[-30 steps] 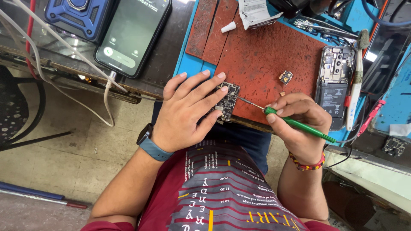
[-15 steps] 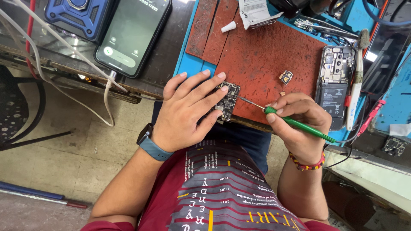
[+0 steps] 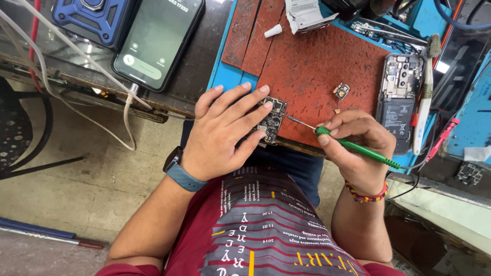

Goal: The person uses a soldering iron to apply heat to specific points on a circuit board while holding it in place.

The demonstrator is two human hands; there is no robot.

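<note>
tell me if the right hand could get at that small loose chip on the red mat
Probably yes: the small chip lies bare on the red mat, just beyond the right hand, nothing between, though that hand holds a green screwdriver.

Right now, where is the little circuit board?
In the head view the small circuit board lies at the near edge of the red mat, pinned under the left hand's fingertips, with the green screwdriver's tip reaching it from the right.

Worn on the head, looking steeply down over the chest onto the near edge of the red mat (image 3: 327, 66) on the workbench. Close enough for the left hand (image 3: 225, 133) and right hand (image 3: 355, 148) to fill mid-frame. Single view only; floor at left, bench running to the top edge.
</note>
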